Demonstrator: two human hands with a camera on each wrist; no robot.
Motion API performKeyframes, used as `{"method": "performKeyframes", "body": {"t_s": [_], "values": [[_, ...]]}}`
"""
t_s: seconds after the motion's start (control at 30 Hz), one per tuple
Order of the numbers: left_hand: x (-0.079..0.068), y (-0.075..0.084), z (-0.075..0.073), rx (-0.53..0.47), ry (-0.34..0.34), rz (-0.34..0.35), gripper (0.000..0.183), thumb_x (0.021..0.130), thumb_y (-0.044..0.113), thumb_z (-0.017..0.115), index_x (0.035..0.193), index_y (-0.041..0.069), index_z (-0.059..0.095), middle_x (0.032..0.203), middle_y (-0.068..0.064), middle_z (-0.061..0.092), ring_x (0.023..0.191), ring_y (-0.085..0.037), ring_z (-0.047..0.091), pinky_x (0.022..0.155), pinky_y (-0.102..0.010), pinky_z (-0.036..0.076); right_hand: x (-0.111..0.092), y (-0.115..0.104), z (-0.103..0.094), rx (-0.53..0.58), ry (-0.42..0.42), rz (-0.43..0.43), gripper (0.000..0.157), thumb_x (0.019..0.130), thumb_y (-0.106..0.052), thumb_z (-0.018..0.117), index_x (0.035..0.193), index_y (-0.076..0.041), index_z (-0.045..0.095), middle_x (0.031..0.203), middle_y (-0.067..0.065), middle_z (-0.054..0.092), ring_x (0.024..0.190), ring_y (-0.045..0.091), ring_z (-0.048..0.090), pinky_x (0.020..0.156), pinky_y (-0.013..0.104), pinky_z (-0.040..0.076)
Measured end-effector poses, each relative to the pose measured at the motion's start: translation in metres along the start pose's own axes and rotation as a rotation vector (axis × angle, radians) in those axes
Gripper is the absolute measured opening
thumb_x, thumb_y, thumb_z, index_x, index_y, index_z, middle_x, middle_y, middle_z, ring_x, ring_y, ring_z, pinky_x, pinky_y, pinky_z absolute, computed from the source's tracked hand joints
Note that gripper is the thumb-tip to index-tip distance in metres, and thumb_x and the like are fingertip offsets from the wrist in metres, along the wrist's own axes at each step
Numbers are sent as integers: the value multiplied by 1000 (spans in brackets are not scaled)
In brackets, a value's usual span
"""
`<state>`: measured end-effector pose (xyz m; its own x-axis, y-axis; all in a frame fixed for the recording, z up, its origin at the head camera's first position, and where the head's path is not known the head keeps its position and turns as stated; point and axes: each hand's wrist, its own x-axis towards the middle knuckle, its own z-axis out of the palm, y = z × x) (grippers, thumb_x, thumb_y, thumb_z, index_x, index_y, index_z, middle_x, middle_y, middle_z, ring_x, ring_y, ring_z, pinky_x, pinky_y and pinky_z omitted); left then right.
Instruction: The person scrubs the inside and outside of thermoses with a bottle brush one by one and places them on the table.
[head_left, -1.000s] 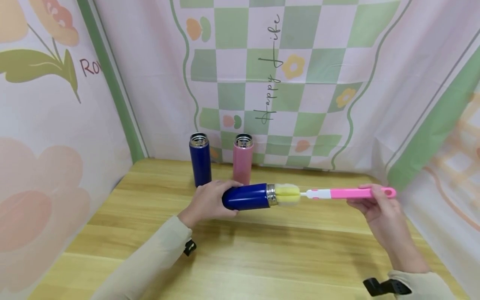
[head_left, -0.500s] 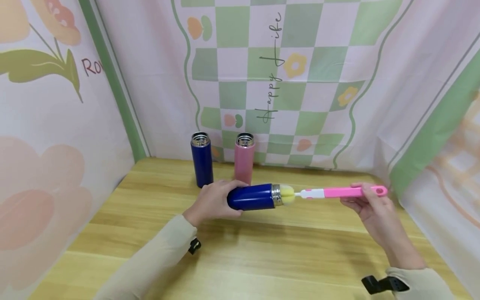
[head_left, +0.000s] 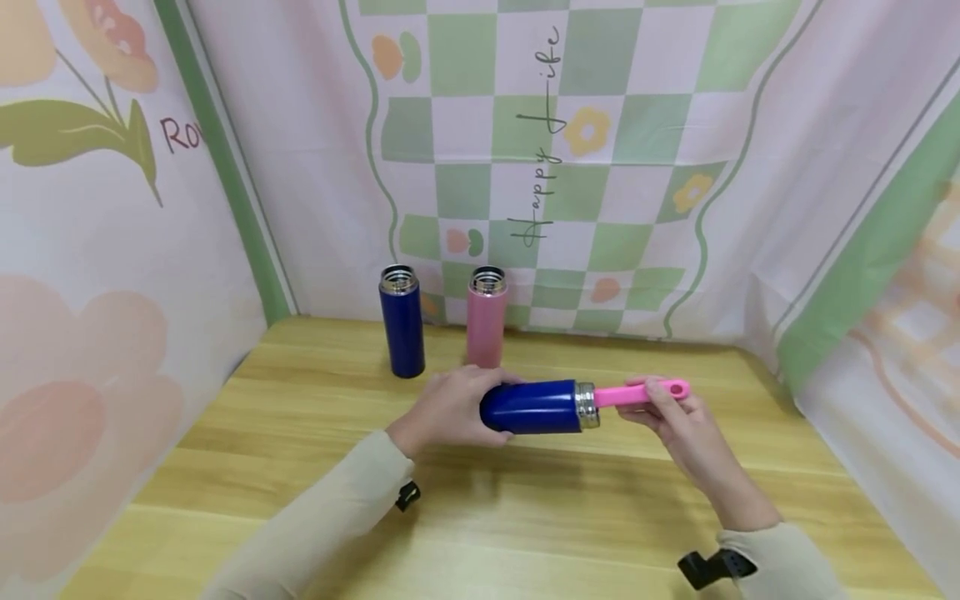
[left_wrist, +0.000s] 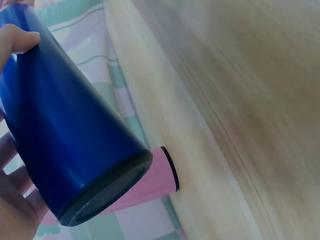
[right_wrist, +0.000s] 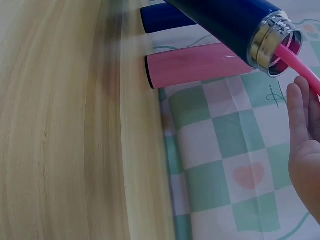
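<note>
My left hand [head_left: 455, 408] grips a dark blue thermos bottle [head_left: 536, 407] round its base end. The bottle lies nearly level above the table, its steel-threaded mouth facing right. In the left wrist view the thumb and fingers wrap the blue bottle [left_wrist: 70, 120], whose dark base faces the camera. My right hand [head_left: 678, 425] pinches the pink handle of a bottle brush [head_left: 622, 396] close to its holed end. The brush's head and white neck are hidden inside the bottle. In the right wrist view the pink brush handle [right_wrist: 295, 62] runs into the open mouth.
Behind the hands, a second dark blue bottle [head_left: 402, 325] and a pink bottle [head_left: 487, 321] stand upright and lidless on the wooden table [head_left: 570, 517]. A checked fabric curtain [head_left: 585, 200] hangs at the table's back edge, with more printed fabric on both sides.
The yellow sponge head, visible at the mouth before, has gone inside the bottle. My right hand has moved left with the handle; my left hand and the bottle have shifted slightly right and toward me.
</note>
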<state>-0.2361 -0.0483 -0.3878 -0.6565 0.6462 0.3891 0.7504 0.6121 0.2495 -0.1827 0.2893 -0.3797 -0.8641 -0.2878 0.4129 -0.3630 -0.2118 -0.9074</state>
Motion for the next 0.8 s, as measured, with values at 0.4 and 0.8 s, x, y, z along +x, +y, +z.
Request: {"method": "performKeyframes", "body": {"t_s": [0.4, 0.8], "values": [[-2, -4, -6, -41, 18, -25, 71, 75, 56, 80, 136, 30, 56, 122, 5, 66, 105, -12, 62, 82, -37, 52, 4, 1, -5, 49, 44, -38, 38, 111, -17, 30, 120, 6, 58, 107, 12, 69, 98, 21, 69, 88, 31, 54], [-9, -13, -12, 2, 56, -47, 72, 72, 58, 81, 133, 29, 56, 123, 6, 65, 106, -12, 61, 77, -36, 53, 4, -9, -9, 117, 45, -82, 27, 109, -7, 36, 118, 7, 57, 108, 13, 65, 100, 19, 68, 90, 31, 53]]}}
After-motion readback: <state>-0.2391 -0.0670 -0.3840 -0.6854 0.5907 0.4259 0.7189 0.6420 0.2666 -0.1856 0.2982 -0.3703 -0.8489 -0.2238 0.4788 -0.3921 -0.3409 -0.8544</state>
